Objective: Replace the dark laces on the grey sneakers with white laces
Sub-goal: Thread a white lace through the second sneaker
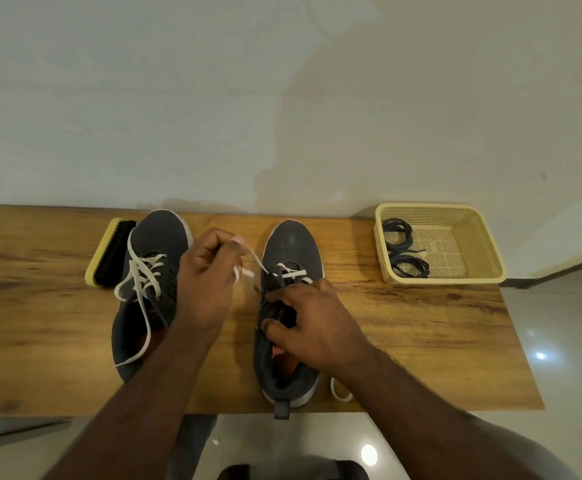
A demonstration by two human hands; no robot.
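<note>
Two grey sneakers stand toes-away on the wooden table point(421, 341). The left sneaker point(159, 237) carries a loose white lace point(144, 275) through its eyelets. The right sneaker point(291, 247) has a white lace point(291, 271) threaded only through its front eyelets. My left hand point(206, 282) pinches one end of that lace and holds it up and to the left of the shoe. My right hand point(314, 323) grips the right sneaker over its tongue and eyelets. The other lace end point(340, 393) lies by the shoe's heel. Two coiled dark laces point(402, 249) lie in a basket.
A yellow mesh basket point(473, 244) stands at the table's far right. A yellow-backed shoe brush point(107, 254) lies behind the left sneaker. The wall runs right behind the table. Tiled floor shows to the right and in front.
</note>
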